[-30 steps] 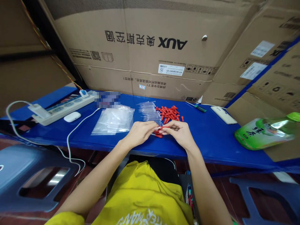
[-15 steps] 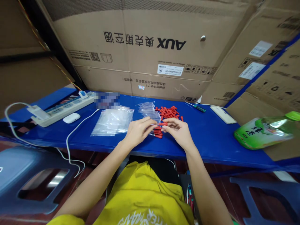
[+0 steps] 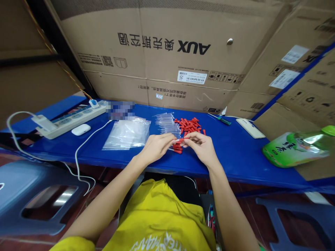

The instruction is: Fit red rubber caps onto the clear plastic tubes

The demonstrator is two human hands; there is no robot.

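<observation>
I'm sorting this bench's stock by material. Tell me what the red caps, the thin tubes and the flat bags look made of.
Red caps: probably soft rubber or plastic; opaque, matte, evenly coloured.
Thin tubes: clear plastic or glass, undecidable here; see-through with bright glints.
Flat bags: thin clear plastic film; wrinkled, glossy, the blue table shows through.

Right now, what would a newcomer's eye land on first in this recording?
Most striking is the red caps pile on the blue table, beside clear tubes. Just in front, the left hand and right hand meet, pinching a red-tipped tube. A large AUX carton fills the background.
</observation>
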